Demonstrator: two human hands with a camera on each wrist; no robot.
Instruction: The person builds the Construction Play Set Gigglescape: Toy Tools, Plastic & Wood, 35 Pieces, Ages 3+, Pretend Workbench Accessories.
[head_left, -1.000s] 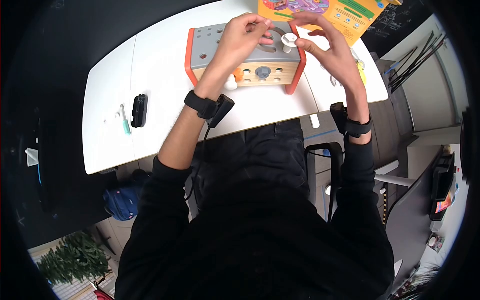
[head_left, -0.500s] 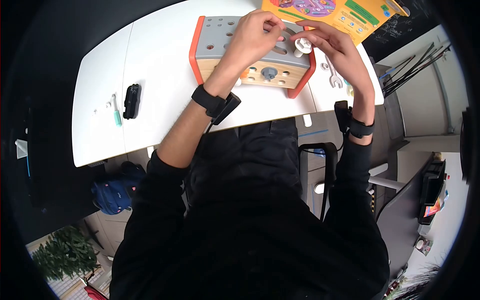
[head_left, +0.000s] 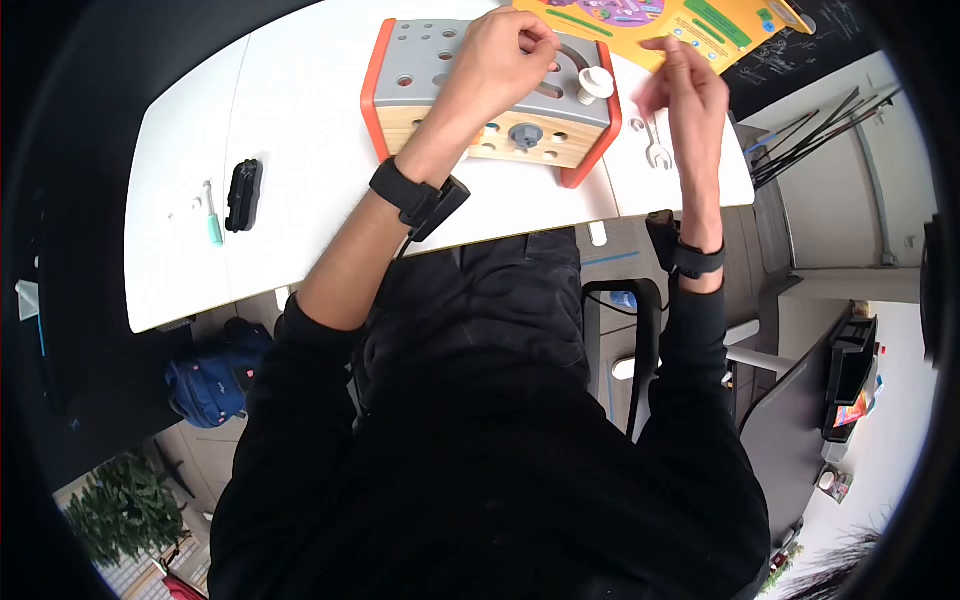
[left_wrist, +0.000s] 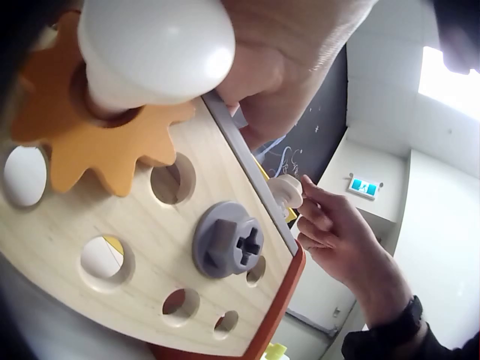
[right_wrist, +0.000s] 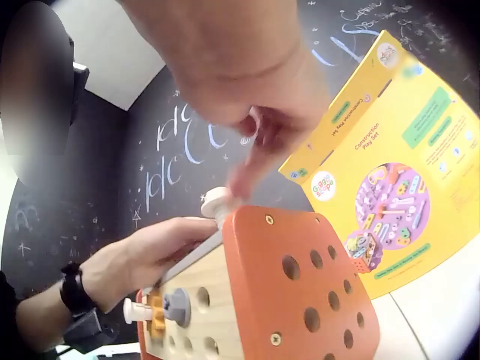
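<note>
A toy workbench (head_left: pixel 430 78) with a grey slotted top, wooden front and orange-red ends stands on the white table. My left hand (head_left: pixel 500 60) lies over its top, fingers loosely curled with no object showing in them. A white bolt (head_left: pixel 597 84) with a broad head sits upright near the top's right end. To the right of it, apart in the head view, is my right hand (head_left: pixel 693 115), fingers loosely bent and nothing seen in them. On the wooden front are a grey bolt (left_wrist: pixel 232 244), an orange gear (left_wrist: pixel 105 146) and a white round-headed peg (left_wrist: pixel 157 49).
A yellow box (head_left: pixel 690 30) stands behind the workbench. At the right lie a white wrench (head_left: pixel 658 155) and a small ring-shaped piece (head_left: pixel 637 125). Farther left on the table are a black case (head_left: pixel 243 195) and a turquoise-handled screwdriver (head_left: pixel 214 228).
My right hand has left the white bolt and moved right, toward the wrench. The left hand stays over the workbench top. The head view has shifted slightly.
</note>
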